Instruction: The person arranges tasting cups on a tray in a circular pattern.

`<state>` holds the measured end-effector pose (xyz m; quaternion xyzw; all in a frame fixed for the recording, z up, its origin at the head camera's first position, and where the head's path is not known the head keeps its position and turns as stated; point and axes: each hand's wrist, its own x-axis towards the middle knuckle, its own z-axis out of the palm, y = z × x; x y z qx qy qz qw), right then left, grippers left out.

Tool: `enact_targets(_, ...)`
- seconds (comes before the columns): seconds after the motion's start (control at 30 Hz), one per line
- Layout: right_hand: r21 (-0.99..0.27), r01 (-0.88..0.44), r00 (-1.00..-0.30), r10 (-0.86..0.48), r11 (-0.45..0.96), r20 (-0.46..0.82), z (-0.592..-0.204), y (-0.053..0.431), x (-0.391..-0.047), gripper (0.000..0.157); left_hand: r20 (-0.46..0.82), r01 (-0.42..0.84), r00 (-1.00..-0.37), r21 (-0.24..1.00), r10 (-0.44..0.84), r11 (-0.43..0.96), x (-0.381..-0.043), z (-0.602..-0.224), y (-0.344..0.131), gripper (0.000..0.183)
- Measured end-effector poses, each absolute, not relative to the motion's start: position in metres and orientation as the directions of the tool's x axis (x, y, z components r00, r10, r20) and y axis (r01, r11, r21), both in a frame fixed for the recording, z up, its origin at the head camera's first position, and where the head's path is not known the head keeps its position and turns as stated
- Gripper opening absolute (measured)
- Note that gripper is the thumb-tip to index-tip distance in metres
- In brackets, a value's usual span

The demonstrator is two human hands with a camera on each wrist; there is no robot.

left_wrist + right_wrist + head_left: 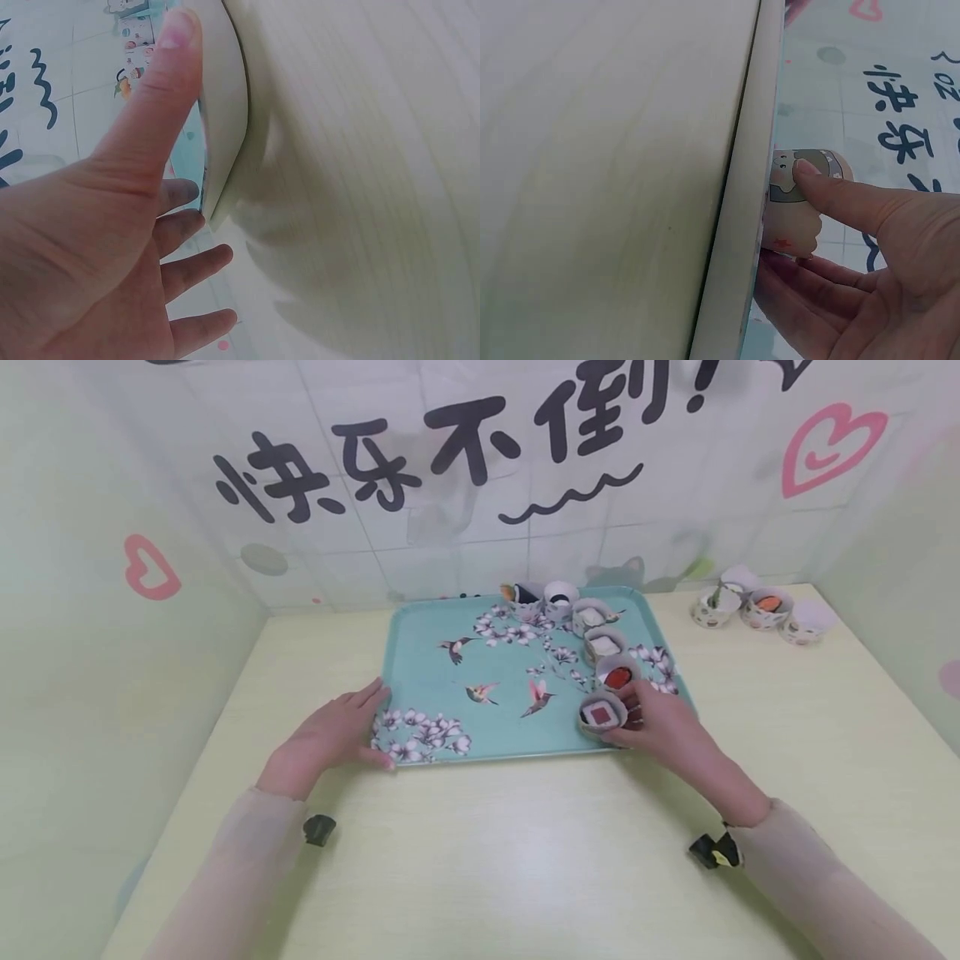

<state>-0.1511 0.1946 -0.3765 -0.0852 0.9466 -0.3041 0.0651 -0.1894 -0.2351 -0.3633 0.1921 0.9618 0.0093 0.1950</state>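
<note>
A light blue tray printed with birds and blossoms lies on the table. My left hand rests at its front left corner, fingers straight along the left edge and thumb at the front edge. At the tray's front right, my right hand holds a small paper cup between thumb and fingers. Inside the cup sits a white square piece with a red centre, like sushi. In the right wrist view, the thumb presses the cup's printed side. Beyond it, more such cups form a curved line on the tray.
Several more paper cups stand grouped on the table at the back right, some with food-like pieces. A white printed wall rises behind the tray, with side walls at left and right. Pale wooden tabletop lies in front.
</note>
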Motion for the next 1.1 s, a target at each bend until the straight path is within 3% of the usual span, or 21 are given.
enact_targets(0.5,-0.504,-0.209,-0.973,-0.229,0.838,0.023,-0.379,0.187,-0.160,0.044,-0.369,0.369,-0.851,0.083,0.373,0.926,-0.190,-0.366,-0.236,0.116)
enact_targets(0.8,-0.521,-0.177,-0.974,-0.225,0.835,-0.031,-0.369,0.196,-0.161,0.030,-0.370,0.367,-0.851,0.088,0.373,0.926,-0.190,-0.365,-0.235,0.115)
enact_targets(1.1,-0.540,-0.133,-0.980,-0.193,0.831,-0.057,-0.361,0.214,-0.161,0.026,-0.371,0.366,-0.852,0.084,0.371,0.927,-0.190,-0.365,-0.234,0.114)
